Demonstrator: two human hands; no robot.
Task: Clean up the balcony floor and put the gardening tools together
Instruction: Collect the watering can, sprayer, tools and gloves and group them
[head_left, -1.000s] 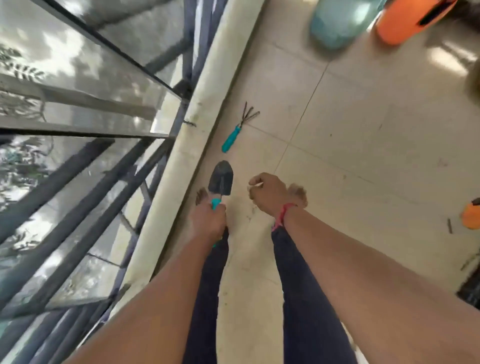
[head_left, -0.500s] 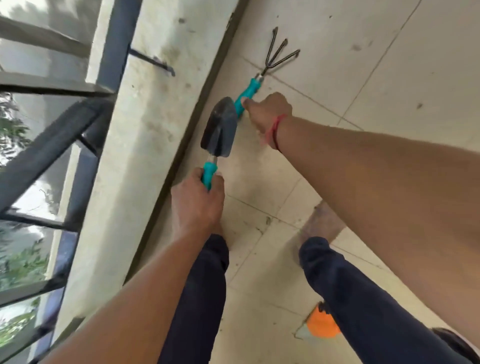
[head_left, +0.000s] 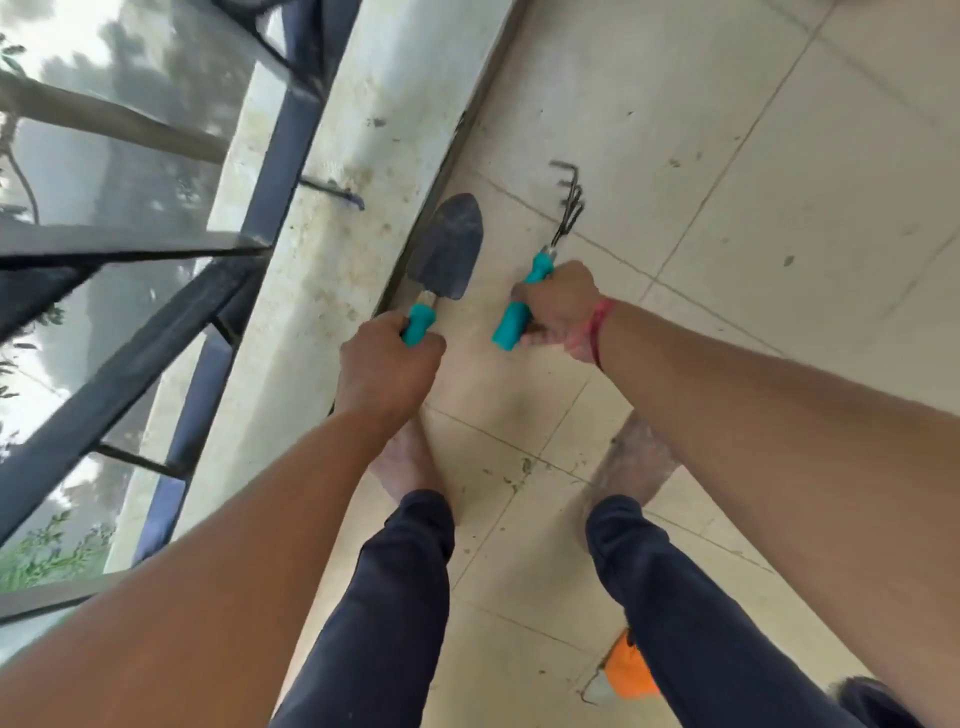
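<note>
Left hand (head_left: 387, 366) grips the teal handle of the trowel (head_left: 451, 248), dark blade pointing away along the foot of the concrete ledge (head_left: 332, 208). Right hand (head_left: 561, 309), red thread at the wrist, grips the teal handle of the hand rake (head_left: 540, 260), its bent prongs blurred, just beside the trowel. Both tools are above the tiled floor (head_left: 727, 156); contact with it cannot be told.

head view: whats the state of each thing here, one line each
trowel: held by its teal handle, blade pointing away from the person
hand rake: gripped by its teal handle, prongs pointing away; cannot tell if it is off the floor
left hand: curled round the trowel handle
right hand: curled round the hand rake handle
orange object: on the floor, partly hidden by a leg
</note>
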